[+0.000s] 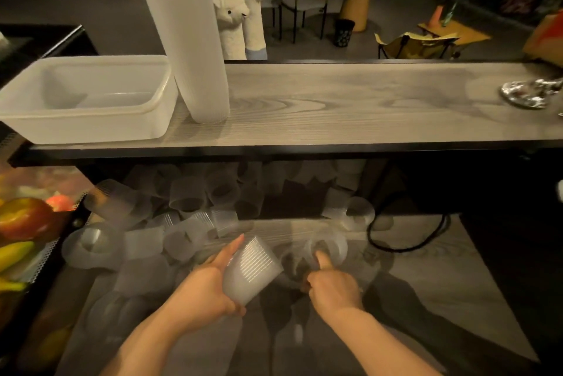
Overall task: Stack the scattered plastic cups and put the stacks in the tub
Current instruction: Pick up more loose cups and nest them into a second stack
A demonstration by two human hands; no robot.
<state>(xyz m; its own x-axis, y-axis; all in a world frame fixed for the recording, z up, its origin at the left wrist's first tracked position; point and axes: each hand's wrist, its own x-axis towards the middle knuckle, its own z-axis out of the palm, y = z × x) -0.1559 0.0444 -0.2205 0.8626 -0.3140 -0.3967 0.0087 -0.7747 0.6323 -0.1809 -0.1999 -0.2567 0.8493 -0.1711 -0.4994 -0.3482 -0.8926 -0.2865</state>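
Head view: left hand grips one cup, right hand grasps another — loose cups crowd the shelf's back; one tub overhangs the table edge.

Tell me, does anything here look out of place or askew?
Yes. Many cups lie tipped on the floor under the table. A tall stack beside the tub leans instead of standing straight.

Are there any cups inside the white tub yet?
No, the white tub on the upper shelf has nothing in it, while the tall cup stack stands beside it on the shelf.
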